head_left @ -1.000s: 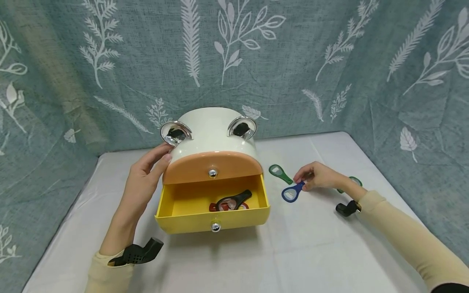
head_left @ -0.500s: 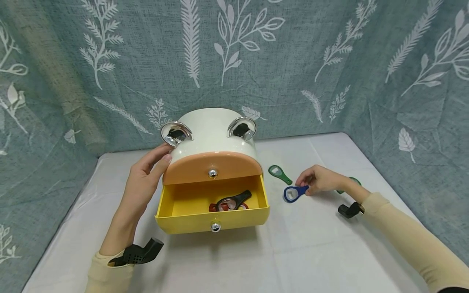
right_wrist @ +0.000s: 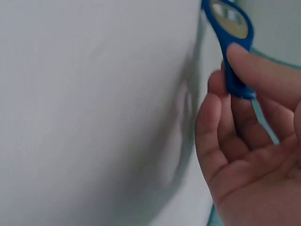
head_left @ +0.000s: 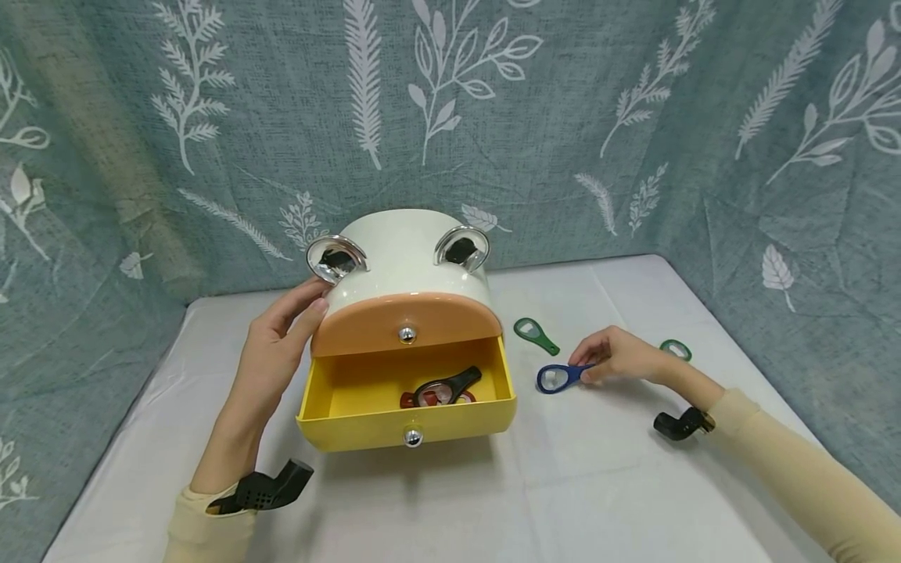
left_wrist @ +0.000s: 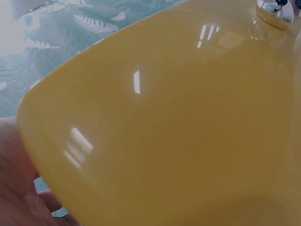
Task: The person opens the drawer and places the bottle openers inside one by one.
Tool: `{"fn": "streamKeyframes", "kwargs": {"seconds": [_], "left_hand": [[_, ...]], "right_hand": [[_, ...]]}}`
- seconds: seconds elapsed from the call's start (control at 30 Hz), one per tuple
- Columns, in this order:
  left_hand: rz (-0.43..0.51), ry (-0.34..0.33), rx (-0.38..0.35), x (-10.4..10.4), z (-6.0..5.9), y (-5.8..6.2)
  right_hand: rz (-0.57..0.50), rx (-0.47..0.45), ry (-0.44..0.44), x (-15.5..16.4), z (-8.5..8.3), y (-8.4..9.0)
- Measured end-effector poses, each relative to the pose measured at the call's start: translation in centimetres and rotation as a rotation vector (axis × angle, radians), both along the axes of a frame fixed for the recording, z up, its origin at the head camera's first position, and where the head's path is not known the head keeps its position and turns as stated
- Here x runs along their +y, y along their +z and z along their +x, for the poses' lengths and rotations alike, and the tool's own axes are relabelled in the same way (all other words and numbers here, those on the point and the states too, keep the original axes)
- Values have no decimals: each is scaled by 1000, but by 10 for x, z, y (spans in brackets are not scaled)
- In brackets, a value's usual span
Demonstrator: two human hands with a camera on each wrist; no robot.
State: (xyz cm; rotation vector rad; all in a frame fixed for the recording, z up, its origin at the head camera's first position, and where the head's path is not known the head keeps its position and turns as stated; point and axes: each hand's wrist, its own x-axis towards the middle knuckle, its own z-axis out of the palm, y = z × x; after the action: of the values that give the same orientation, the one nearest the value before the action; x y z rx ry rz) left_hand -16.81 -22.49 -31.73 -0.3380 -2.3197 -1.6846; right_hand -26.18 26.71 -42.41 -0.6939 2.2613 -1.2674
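Observation:
A frog-shaped drawer box [head_left: 401,258], white on top with shiny eyes, stands on the table. Against its left side rests my left hand [head_left: 276,344], fingers reaching back under the eye and thumb near the front edge. The lower yellow drawer [head_left: 415,428] is pulled out; a black bottle opener [head_left: 461,381] and red ones [head_left: 408,400] lie inside. My right hand [head_left: 619,356] pinches a blue bottle opener [right_wrist: 237,42] by its handle between thumb and fingers, its ring pointing left, close above the table. The left wrist view is mostly filled by the yellow drawer [left_wrist: 155,117].
A green bottle opener [head_left: 535,335] lies between the box and my right hand. Another green one [head_left: 676,349] lies behind my right wrist, partly hidden. The orange upper drawer [head_left: 408,322] is closed. A leaf-patterned curtain [head_left: 563,117] hangs behind the white-covered table [head_left: 591,485].
The blue bottle opener has turned in my right hand so its ring points more to the left. That hand has moved slightly right and nearer. My left hand stays on the box.

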Motion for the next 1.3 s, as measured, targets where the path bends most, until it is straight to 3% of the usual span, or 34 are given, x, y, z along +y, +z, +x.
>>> {"fn": "streamKeyframes", "kwargs": {"seconds": [0.2, 0.5, 1.07, 1.3], "left_hand": [[-3, 6, -6, 0, 0, 1], [-3, 7, -8, 0, 1, 1], [0, 12, -10, 0, -1, 1], [13, 6, -15, 3, -1, 2]], "right_hand": [[-56, -31, -115, -6, 12, 9], [-194, -58, -183, -20, 27, 21], [-290, 9, -264, -38, 45, 58], [-434, 97, -313, -46, 58, 79]]}}
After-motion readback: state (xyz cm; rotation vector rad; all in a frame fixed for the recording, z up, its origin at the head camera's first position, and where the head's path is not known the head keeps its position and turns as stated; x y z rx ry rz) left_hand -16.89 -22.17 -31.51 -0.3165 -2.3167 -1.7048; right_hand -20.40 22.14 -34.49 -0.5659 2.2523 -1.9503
